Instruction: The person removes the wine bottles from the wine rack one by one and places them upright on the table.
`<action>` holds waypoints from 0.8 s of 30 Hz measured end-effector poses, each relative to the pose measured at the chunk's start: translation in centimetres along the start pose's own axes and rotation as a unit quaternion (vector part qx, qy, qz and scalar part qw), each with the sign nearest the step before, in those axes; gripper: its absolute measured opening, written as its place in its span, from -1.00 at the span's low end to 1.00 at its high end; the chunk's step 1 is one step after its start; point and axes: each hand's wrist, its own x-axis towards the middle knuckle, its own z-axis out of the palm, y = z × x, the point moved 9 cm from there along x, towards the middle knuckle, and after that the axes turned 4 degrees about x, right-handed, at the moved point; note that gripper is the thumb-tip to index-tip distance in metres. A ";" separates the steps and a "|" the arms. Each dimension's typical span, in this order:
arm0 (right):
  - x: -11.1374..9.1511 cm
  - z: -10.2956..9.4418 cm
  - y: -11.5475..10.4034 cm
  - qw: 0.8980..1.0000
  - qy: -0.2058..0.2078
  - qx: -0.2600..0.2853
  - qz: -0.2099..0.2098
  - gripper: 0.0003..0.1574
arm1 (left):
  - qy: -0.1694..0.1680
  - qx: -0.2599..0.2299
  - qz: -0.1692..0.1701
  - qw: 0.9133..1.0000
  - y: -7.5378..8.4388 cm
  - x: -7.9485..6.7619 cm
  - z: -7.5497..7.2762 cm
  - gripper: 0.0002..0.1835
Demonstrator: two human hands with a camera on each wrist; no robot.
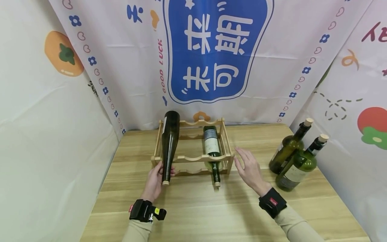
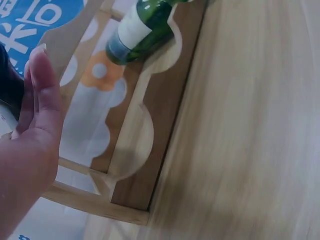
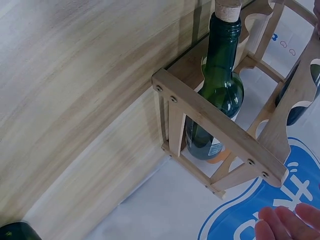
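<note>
A dark wine bottle point(image 1: 170, 141) lies across the upper left of a two-tier wooden wine rack point(image 1: 190, 158), its corked neck pointing toward me. My left hand point(image 1: 155, 181) holds that bottle at the neck, with fingers showing on both sides of it. In the left wrist view only a dark edge of the bottle point(image 2: 11, 85) shows beside the hand point(image 2: 37, 115). On the rack's lower tier, at the right, lies a green wine bottle point(image 1: 211, 144) with a pale label. Just off the rack's right end, my right hand point(image 1: 249, 169) holds nothing, its fingers extended.
Two corked green bottles, a rear one point(image 1: 287, 151) and a front one point(image 1: 297, 168), stand upright on the table's point(image 1: 193, 215) right side. Printed cloth point(image 1: 139, 80) hangs behind the rack and along both sides.
</note>
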 end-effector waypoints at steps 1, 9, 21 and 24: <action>0.0 0.0 0.0 1.000 0.000 0.001 0.001 -0.46 | -0.008 -0.003 -0.003 1.000 0.1 0.0 0.2 -0.54; -0.3 0.0 0.0 1.000 0.000 -0.006 0.002 -0.46 | -0.007 -0.020 -0.028 0.999 -0.2 0.2 0.4 -0.57; -0.4 0.7 -0.6 1.000 -0.013 0.001 -0.004 -0.47 | -0.014 -0.005 -0.040 0.999 -0.2 0.3 0.7 -0.61; -0.2 1.2 -1.3 1.000 -0.012 -0.006 -0.027 -0.47 | -0.015 -0.001 -0.044 0.999 -0.1 0.4 1.1 -0.62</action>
